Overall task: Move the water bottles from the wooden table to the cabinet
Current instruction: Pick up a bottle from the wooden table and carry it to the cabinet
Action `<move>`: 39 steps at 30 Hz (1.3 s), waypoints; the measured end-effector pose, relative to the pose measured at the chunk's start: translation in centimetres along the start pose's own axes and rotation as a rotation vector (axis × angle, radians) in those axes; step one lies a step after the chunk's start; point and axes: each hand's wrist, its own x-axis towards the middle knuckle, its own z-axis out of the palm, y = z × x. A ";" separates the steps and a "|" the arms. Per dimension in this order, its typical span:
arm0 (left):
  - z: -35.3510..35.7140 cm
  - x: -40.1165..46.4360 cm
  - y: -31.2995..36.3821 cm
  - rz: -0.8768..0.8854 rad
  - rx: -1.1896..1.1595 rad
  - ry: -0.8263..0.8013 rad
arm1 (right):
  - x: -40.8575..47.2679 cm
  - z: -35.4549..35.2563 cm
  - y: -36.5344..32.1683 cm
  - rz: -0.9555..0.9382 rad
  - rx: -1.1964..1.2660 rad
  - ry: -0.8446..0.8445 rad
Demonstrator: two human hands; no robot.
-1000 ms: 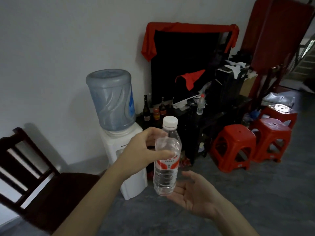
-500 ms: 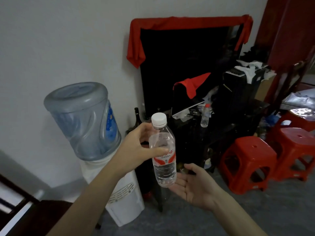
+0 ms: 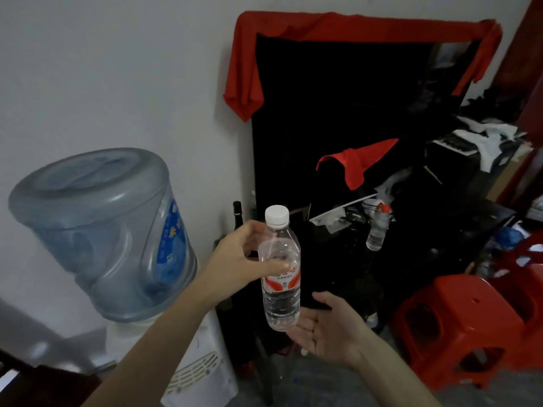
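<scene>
Head view, only view. Water bottle (image 3: 280, 277) is held upright in the air, in front of the dark cabinet (image 3: 338, 254) and just right of the water dispenser (image 3: 188, 374). Left hand (image 3: 246, 265) grips it at the upper body: thumb across the front above the label, fingers curled round the back. Right hand (image 3: 329, 327) sits palm-up just under and right of the bottle base, fingers relaxed and apart, holding nothing; whether it touches the base, cannot tell.

Handling, as a guess: clear thin plastic, ribbed lower half, mostly full, so moderate weight, not fragile. The wall probably flexes if squeezed hard. Smooth and maybe slick; the ribs and the shoulder give better purchase. Best hold is mid-body round the label or at the shoulder, with the cupped right hand as support below.

Materials: white ridged screw cap, red-and-white label, see-through body. A second small bottle (image 3: 377, 230) with a red cap stands on the cabinet top, right of and farther back than the held bottle. The dispenser's jug (image 3: 100, 230) is blue-tinted translucent plastic, rounded, with a blue sticker; its base is white with vent slots. Red cloth (image 3: 364, 27) drapes over a black panel behind the cabinet. Red plastic stool (image 3: 458, 327) right of the cabinet, glossy, moulded. A dark glass bottle (image 3: 237, 212) pokes up left of the cabinet. Cabinet top is cluttered, dim, details unclear.
</scene>
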 end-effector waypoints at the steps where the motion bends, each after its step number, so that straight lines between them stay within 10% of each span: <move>1: -0.3 1.4 -0.8 0.006 0.015 -0.001 | 1.3 0.0 -1.1 0.003 -0.002 0.014; 29: 4.3 25.7 -26.9 -0.159 0.094 -0.002 | 33.5 -9.4 -19.0 0.295 -0.089 0.335; 39: 7.8 27.9 -33.6 -0.216 0.215 0.062 | 39.7 -11.7 -20.9 0.134 -0.094 0.451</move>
